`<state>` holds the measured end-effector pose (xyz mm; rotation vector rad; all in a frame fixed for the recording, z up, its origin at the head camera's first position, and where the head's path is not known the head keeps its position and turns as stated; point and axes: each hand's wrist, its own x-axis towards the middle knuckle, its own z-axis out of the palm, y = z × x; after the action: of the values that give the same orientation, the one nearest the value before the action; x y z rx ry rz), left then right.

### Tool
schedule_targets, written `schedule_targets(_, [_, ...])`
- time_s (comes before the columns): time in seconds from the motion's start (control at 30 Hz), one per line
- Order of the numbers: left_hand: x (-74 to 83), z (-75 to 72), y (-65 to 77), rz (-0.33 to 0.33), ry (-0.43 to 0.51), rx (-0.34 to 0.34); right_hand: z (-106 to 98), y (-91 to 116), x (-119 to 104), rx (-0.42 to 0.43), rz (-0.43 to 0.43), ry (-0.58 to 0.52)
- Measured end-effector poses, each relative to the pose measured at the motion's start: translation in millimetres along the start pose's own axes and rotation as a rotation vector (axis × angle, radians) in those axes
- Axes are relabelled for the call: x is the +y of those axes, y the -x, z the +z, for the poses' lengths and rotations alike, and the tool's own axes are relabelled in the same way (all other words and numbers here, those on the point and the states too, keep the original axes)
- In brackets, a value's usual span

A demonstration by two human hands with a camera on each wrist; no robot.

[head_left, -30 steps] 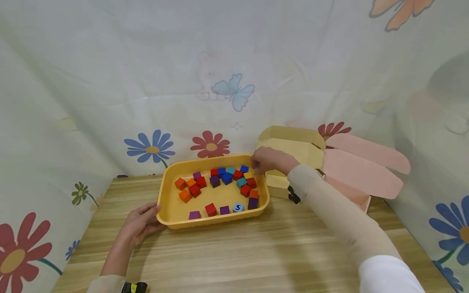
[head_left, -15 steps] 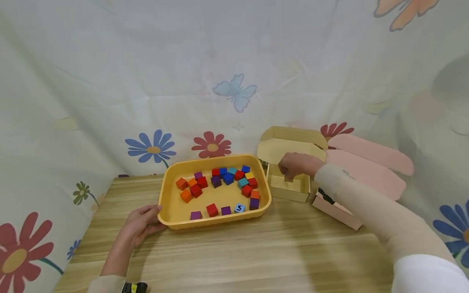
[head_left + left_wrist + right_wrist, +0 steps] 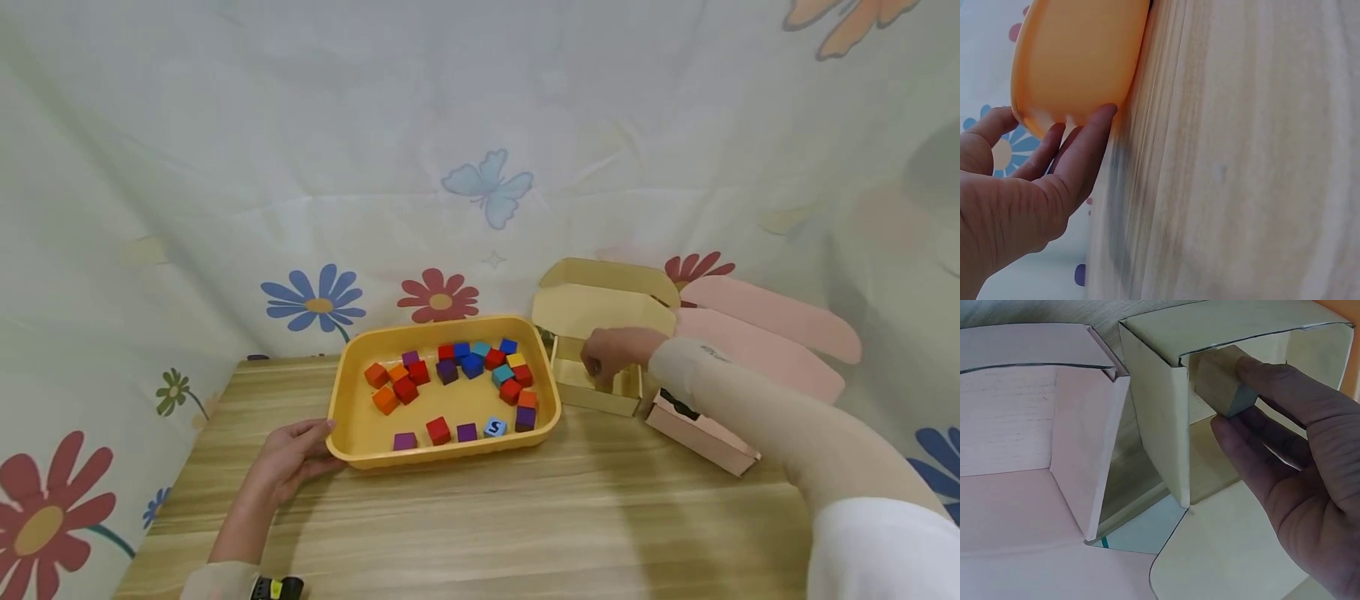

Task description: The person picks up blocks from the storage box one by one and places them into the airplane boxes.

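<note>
My left hand (image 3: 288, 462) holds the near left corner of the yellow tray (image 3: 465, 398). In the left wrist view its thumb is at the rim and the fingertips (image 3: 1105, 114) lie against the tray's outside. Red, orange, purple, blue, teal and yellow cubes are spread over the tray, and one light blue cube (image 3: 495, 427) carries a dark figure. My right hand (image 3: 621, 354) is in the mouth of the open cream cardboard box (image 3: 596, 400). The right wrist view shows it pinching a plain wooden block (image 3: 1225, 384) between thumb and fingers, inside the box walls.
A pink cardboard box (image 3: 701, 442) with raised lid flaps stands just right of the cream one, partly behind the right sleeve, with something dark at its opening. Both boxes and the tray stand near the back of the wood-grain table (image 3: 480, 533), before a flowered curtain (image 3: 375, 208).
My right hand has gone from the tray's far right corner rightward to the cream box, then lower into it with the wooden block. My left hand stays at the tray corner.
</note>
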<state>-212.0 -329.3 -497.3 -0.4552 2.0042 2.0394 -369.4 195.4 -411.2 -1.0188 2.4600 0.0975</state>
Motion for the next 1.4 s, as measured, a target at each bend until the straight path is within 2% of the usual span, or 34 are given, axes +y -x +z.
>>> schedule_targets(0.17, [-1.2, 2.1, -1.9, 0.007, -0.010, -0.008, 2.1, -3.6, 1.3, -0.069, 0.071, -0.059])
schedule_targets(0.43, [-2.6, -0.9, -0.7, 0.012, -0.009, -0.008, 2.3, -7.5, 4.2, -0.124, 0.102, -0.093])
schedule_targets(0.67, [-2.1, -1.4, 0.9, 0.014, -0.006, -0.013, 5.4, -5.7, 7.5, -0.107, 0.143, -0.106])
schedule_targets(0.8, [-2.6, -1.2, 0.2, 0.009, 0.000, -0.016, -0.6, -1.9, 4.1, -0.094, 0.143, -0.092])
schedule_targets(0.93, [-3.4, -1.7, -0.6, -0.001, -0.002, -0.002, -15.7, -2.3, -2.6, -0.032, 0.122, -0.091])
schedule_targets(1.17, [-4.3, -1.2, 0.0, 0.000, -0.006, -0.005, -46.8, -7.0, -23.3, 0.153, 0.018, -0.058])
schedule_targets(1.3, [-5.0, -0.7, 0.2, -0.005, 0.000, -0.005, -59.5, -13.0, -39.0, 0.242, -0.022, -0.091])
schedule_targets(1.4, [-5.0, 0.1, 0.0, -0.006, 0.007, -0.003, -63.6, -21.3, -49.0, 0.266, -0.012, -0.125])
